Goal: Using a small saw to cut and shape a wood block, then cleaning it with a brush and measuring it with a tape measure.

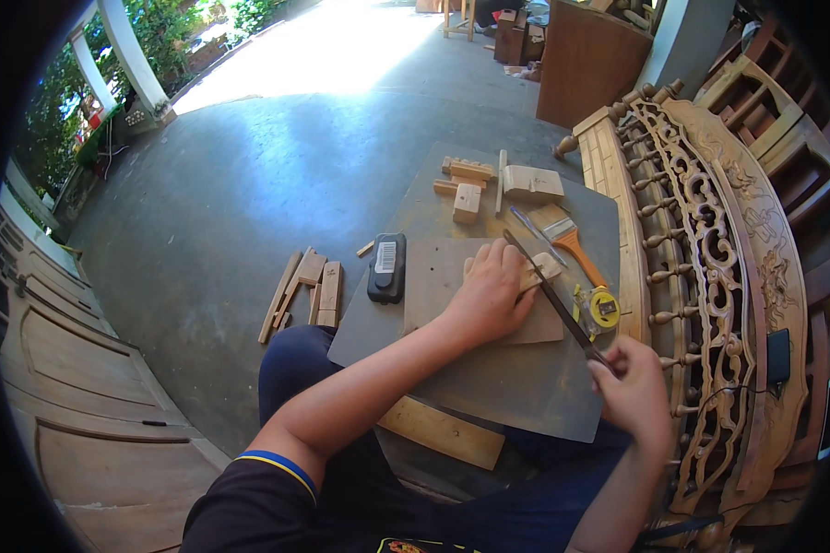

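Wooden piece [545,268] pinned down under one hand, file laid across it

So the small pale wooden piece is sitting on a flat brown board [431,293], and that board is on the grey tabletop [364,343], right in front of the person. The left hand [492,293] is over it, fingers curled down and closed around it, so only the ends poke out. Can't really make out its full shape because of that.

The right hand [638,380] has its fingers wrapped tight around the near end of a dark file [565,315]. It runs diagonally, far end up by the left hand's knuckles, crossing the piece's right-hand part. Whether it's actually touching the wood, I can't tell from this angle.

Other stuff on the tabletop: a black gadget [385,288] with a white label just left of the board, a paintbrush [569,242] with an orange handle, and a yellow tape measure [604,310] over by the right edge. Toward the back there's a chunky rounded block [533,185], a smaller block [467,205] and a thin upright-looking strip [502,182] between them.

More wood offcuts [330,297] are on the floor [203,267] to the left, and a carved wooden bench [710,198] with turned spindles runs down the right side.
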Available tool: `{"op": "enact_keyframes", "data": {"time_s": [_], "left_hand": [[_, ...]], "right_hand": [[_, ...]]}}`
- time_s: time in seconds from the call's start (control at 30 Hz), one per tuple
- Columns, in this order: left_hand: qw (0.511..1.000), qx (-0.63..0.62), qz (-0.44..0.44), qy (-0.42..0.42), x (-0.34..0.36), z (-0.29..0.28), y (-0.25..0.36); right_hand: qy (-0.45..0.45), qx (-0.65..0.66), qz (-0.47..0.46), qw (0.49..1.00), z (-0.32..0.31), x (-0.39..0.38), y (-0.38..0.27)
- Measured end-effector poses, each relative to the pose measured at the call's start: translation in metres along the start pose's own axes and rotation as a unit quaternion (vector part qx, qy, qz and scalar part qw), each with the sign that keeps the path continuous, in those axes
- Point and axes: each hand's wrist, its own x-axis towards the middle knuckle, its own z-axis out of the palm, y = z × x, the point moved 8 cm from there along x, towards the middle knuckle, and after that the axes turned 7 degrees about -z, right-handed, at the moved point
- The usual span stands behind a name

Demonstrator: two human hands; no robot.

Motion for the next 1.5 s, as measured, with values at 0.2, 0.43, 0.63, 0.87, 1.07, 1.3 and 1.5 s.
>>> {"op": "enact_keyframes", "data": {"time_s": [0.2, 0.43, 0.63, 0.87, 1.07, 1.3, 1.5], "left_hand": [[1.0, 0.017, -0.017, -0.01, -0.005, -0.002, -0.008], [1.0, -0.019, 0.02, -0.01, -0.003, 0.001, 0.002], [1.0, 0.001, -0.007, -0.015, -0.006, -0.005, -0.003], [1.0, 0.026, 0.013, -0.009, -0.004, -0.007, -0.003], [0.999, 0.05, 0.009, 0.001, -0.003, -0.003, -0.003], [0.999, 0.038, -0.003, -0.005, 0.001, -0.003, -0.002], [0.998, 0.061, 0.008, 0.012, -0.001, -0.005, -0.006]], "right_hand": [[-0.012, 0.012, 0.0, 1.0, 0.014, 0.008, -0.009], [-0.005, -0.004, 0.008, 1.0, 0.013, 0.01, -0.006], [-0.002, 0.016, -0.016, 1.0, 0.013, -0.002, 0.002], [0.051, -0.062, -0.095, 0.992, 0.024, 0.024, -0.016], [0.007, 0.013, -0.023, 1.0, -0.005, -0.018, 0.005], [0.054, -0.049, -0.102, 0.992, 0.02, 0.02, -0.01], [-0.022, -0.003, -0.035, 0.999, -0.021, -0.037, 0.003]]}}
